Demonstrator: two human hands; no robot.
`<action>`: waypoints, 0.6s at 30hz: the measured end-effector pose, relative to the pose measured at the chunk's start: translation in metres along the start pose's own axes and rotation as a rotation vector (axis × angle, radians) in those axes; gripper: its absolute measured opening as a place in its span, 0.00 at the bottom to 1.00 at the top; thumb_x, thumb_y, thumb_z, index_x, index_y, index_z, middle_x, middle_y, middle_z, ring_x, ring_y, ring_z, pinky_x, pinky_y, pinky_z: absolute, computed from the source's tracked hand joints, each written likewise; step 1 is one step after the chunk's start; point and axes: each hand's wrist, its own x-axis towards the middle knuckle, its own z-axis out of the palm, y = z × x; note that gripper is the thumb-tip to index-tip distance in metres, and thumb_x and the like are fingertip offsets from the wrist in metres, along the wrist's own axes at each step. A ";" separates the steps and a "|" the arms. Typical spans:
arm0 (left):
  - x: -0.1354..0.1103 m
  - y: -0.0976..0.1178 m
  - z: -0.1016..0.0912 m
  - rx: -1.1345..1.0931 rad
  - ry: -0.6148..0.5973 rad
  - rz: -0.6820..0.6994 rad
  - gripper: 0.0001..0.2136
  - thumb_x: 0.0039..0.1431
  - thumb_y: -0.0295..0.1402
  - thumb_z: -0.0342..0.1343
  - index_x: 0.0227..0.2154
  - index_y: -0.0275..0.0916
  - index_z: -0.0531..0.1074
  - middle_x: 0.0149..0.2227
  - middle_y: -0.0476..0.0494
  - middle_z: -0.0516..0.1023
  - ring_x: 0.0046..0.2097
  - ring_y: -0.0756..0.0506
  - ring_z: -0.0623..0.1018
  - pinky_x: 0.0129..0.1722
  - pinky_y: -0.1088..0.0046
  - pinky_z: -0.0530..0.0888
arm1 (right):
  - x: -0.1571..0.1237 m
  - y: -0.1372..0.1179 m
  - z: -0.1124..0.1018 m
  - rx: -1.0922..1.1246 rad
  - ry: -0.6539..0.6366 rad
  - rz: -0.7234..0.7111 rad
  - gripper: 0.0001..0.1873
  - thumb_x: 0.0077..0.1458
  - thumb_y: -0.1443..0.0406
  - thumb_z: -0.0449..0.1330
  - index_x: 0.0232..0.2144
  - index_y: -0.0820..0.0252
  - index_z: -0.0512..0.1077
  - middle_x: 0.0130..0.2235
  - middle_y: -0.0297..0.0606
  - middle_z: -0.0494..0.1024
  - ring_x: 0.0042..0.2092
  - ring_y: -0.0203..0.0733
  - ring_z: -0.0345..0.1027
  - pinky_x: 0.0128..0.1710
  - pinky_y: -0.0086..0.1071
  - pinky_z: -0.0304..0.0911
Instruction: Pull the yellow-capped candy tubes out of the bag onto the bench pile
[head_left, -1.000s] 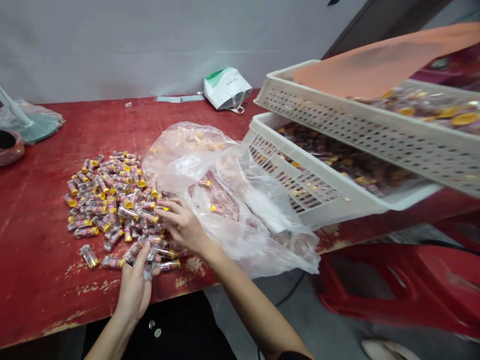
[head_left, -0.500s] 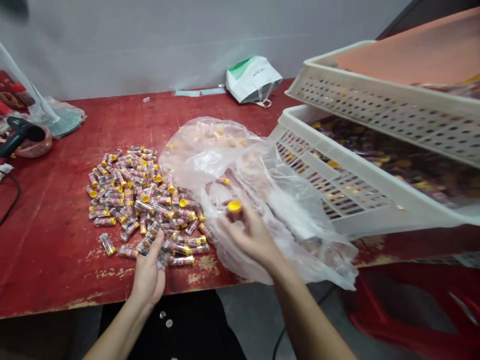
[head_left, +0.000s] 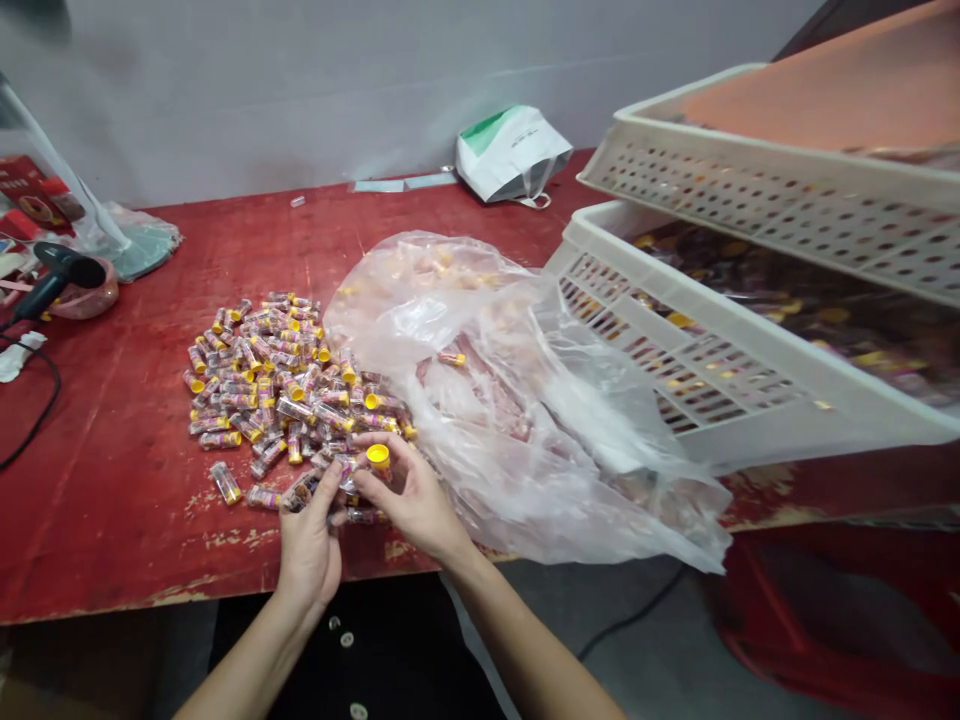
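Observation:
My left hand (head_left: pixel 309 550) is closed on small printed wrappers (head_left: pixel 300 491), pinched under the thumb at the near edge of the pile. Close beside it, my right hand (head_left: pixel 421 508) grips a small clear tube with a yellow cap (head_left: pixel 378 457), cap end up. The lower part of that tube is hidden by the fingers. Behind both hands lies a heap of similar yellow-capped tubes (head_left: pixel 259 385). A crumpled clear plastic bag (head_left: pixel 517 470) spreads to the right, with one loose tube (head_left: pixel 451 358) on it and more showing through its far part.
Two stacked white perforated crates (head_left: pixel 750 385) stand at the right, the lower one holding many tubes. A white and green bag (head_left: pixel 510 155) sits by the wall. A hair dryer (head_left: pixel 71 265) rests in a pink basket on the left of the red table (head_left: pixel 112 450).
My right hand has moved left from above the plastic bag to beside my left hand, carrying the yellow-capped tube. My left hand stays at the pile with the wrappers.

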 end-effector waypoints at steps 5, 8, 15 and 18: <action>0.000 0.000 0.000 -0.061 -0.019 -0.092 0.18 0.37 0.31 0.74 0.32 0.35 0.75 0.32 0.50 0.73 0.27 0.56 0.69 0.18 0.84 0.60 | 0.002 0.002 0.003 -0.016 -0.032 0.010 0.12 0.51 0.58 0.67 0.36 0.57 0.73 0.34 0.34 0.75 0.32 0.37 0.72 0.34 0.31 0.69; 0.004 0.002 -0.001 -0.124 0.026 -0.146 0.20 0.34 0.30 0.75 0.33 0.34 0.75 0.32 0.50 0.73 0.26 0.58 0.68 0.17 0.85 0.59 | 0.001 0.003 -0.002 -0.015 0.011 -0.066 0.13 0.54 0.57 0.65 0.40 0.56 0.73 0.37 0.34 0.76 0.35 0.37 0.72 0.37 0.30 0.69; 0.005 0.009 -0.001 -0.251 0.064 -0.284 0.20 0.36 0.29 0.75 0.32 0.35 0.73 0.31 0.52 0.71 0.26 0.57 0.68 0.15 0.85 0.60 | -0.024 0.000 -0.019 0.007 0.085 -0.249 0.14 0.61 0.59 0.61 0.49 0.50 0.72 0.44 0.37 0.75 0.43 0.38 0.71 0.46 0.30 0.68; 0.002 0.006 0.000 -0.246 0.044 -0.308 0.18 0.39 0.30 0.74 0.33 0.34 0.73 0.33 0.50 0.72 0.26 0.57 0.68 0.15 0.86 0.60 | -0.031 0.003 -0.011 0.085 0.078 -0.278 0.16 0.59 0.62 0.64 0.49 0.49 0.72 0.41 0.35 0.76 0.40 0.37 0.72 0.42 0.28 0.70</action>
